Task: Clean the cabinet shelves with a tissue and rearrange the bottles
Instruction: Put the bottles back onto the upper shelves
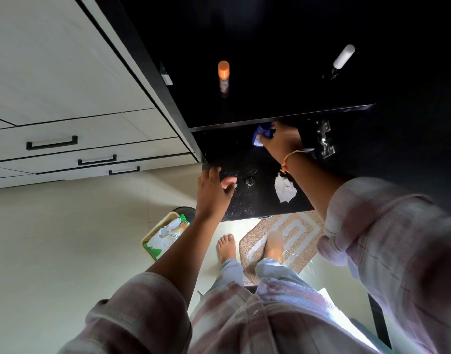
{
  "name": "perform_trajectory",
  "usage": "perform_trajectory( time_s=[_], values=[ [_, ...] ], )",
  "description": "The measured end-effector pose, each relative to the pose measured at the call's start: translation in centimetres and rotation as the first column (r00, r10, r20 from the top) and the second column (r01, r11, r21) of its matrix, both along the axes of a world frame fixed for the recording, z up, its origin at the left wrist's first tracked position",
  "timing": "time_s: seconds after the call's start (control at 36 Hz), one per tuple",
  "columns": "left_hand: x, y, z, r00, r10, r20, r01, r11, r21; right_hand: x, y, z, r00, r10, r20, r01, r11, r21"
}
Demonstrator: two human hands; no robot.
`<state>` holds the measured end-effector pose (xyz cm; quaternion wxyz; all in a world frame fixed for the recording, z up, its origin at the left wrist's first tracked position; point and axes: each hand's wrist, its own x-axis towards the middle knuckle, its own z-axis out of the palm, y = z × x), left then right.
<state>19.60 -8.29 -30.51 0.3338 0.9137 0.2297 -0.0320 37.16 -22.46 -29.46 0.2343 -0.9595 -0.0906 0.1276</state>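
The open black cabinet fills the upper middle of the head view. On its upper shelf (245, 111) stand an orange-capped bottle (223, 75) and, further right, a white-capped dark bottle (343, 57). Below it, my right hand (283, 141) is closed around a blue bottle (261, 135) just under the shelf's front edge. A crumpled white tissue (284, 189) lies loose on the speckled lower shelf (245, 198). My left hand (214, 190) rests with fingers spread on the left front corner of that lower shelf, holding nothing.
White drawers with black handles (52, 143) run along the left. A metal door hinge (325, 141) sits at the cabinet's right side. On the floor are a basket with packets (163, 237), a patterned mat (283, 238) and my bare feet.
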Motion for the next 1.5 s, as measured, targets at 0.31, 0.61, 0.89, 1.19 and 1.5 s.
perform_trajectory(
  time_s=[0.31,0.61,0.89,1.19,1.5],
  values=[
    [0.2,-0.2,-0.1,1.0,-0.017,-0.018,0.017,1.0,-0.014,-0.3,-0.1,0.1,0.999,-0.045,0.002,0.045,0.999,-0.006],
    [0.0,0.1,-0.9,0.997,-0.034,-0.065,0.035,0.999,0.009,-6.2,-2.3,0.3,0.935,-0.347,-0.067,0.351,0.89,0.292],
    [0.1,0.2,-0.8,0.998,-0.057,-0.038,0.058,0.998,0.028,-10.0,-2.9,-3.0,0.963,-0.074,-0.259,0.133,0.967,0.218],
    [-0.9,0.8,0.1,0.999,0.033,-0.014,-0.033,0.999,-0.001,-9.6,-1.4,-4.0,0.968,0.161,-0.19,-0.154,0.987,0.054],
    [-2.2,0.8,2.8,0.995,0.084,0.054,-0.08,0.994,-0.072,-10.1,-0.8,-2.4,0.984,0.117,-0.133,-0.112,0.993,0.043]
  ],
)
